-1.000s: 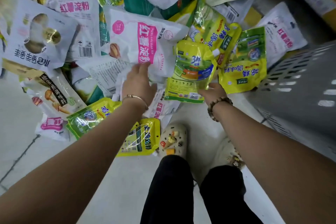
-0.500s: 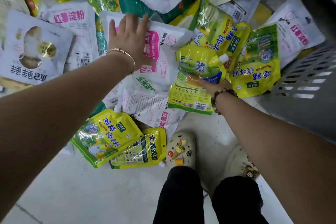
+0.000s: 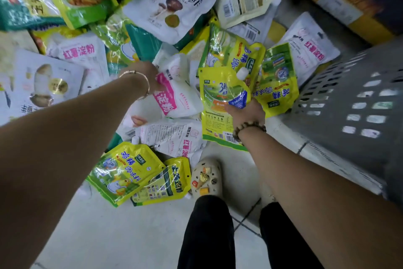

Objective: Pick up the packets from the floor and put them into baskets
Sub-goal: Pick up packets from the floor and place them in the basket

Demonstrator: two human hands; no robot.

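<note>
A heap of food packets covers the floor ahead of me. My left hand (image 3: 146, 76) grips the top of a white packet with a pink label (image 3: 176, 98) and holds it tilted above the pile. My right hand (image 3: 246, 111) grips a yellow spouted pouch (image 3: 222, 103) near its middle, thumb on its front. The grey slotted basket (image 3: 349, 105) stands at the right, close to my right hand. Two yellow-green packets (image 3: 124, 170) lie near my left foot.
More white, green and yellow packets (image 3: 170, 7) are piled at the top and left. A yellow shelf base (image 3: 327, 4) runs along the top right. My legs and a decorated clog (image 3: 206, 178) stand on the pale tiled floor (image 3: 109, 236) below.
My left hand went from lying flat on the white pink-label packet to gripping its top and raising it. My right hand keeps hold of the yellow pouch, which now stands more upright.
</note>
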